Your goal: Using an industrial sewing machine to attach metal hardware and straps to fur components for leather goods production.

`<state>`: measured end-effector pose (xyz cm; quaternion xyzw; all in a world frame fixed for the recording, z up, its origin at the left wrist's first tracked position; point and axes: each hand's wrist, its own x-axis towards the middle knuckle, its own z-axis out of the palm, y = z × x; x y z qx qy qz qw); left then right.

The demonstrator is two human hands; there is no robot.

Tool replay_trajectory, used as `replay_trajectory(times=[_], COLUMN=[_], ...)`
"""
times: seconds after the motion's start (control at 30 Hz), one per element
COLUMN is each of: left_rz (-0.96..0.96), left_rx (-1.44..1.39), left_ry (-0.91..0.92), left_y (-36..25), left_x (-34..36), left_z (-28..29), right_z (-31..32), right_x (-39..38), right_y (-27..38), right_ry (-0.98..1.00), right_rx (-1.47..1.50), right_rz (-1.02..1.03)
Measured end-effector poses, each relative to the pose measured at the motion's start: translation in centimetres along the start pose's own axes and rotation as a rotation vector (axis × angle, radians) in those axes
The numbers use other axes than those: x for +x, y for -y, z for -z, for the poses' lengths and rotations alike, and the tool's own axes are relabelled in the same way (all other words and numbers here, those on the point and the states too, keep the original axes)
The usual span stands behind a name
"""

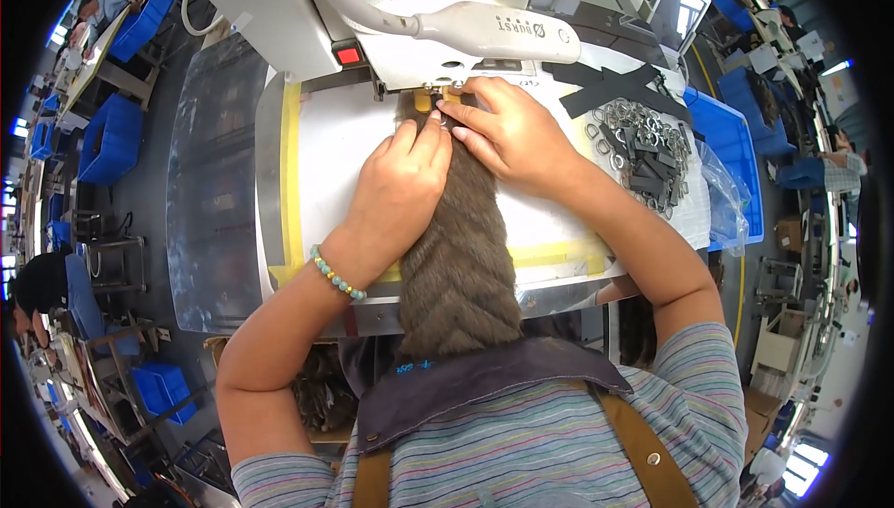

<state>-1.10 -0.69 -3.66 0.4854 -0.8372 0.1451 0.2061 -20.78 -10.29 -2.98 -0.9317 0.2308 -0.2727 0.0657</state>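
A long brown fur strip (461, 257) runs from the apron bib to the work point of a white sewing machine (438, 66). My left hand (405, 173) lies along the strip's left side, fingers closed together and pressing its far end. My right hand (512, 131) reaches in from the right, with thumb and fingers pinched at the same spot. Between the fingertips a small black strap piece (438, 100) shows, with a bit of shiny metal by it. My fingers hide most of this piece and part of the fur's end.
Right of my hands lies a pile of metal rings with black straps (643, 154), beside longer black strips (615, 89). A blue bin (736, 149) stands past the table's right edge. A white lamp (503, 31) hangs over the work point. Yellow tape (291, 173) borders the white sheet.
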Motion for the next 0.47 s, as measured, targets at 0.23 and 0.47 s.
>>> replay_trajectory(times=[0.23, 0.47], left_rz=[-0.01, -0.01], left_rx=[0.012, 0.018], left_ry=[-0.011, 0.017], left_y=[0.13, 0.09], left_x=[-0.09, -0.05], left_z=[-0.07, 0.0], right_z=[-0.05, -0.05], right_x=[0.25, 0.04], right_y=[0.06, -0.01], right_ry=[0.005, 0.01], right_rx=[0.057, 0.05], right_rz=[-0.03, -0.027])
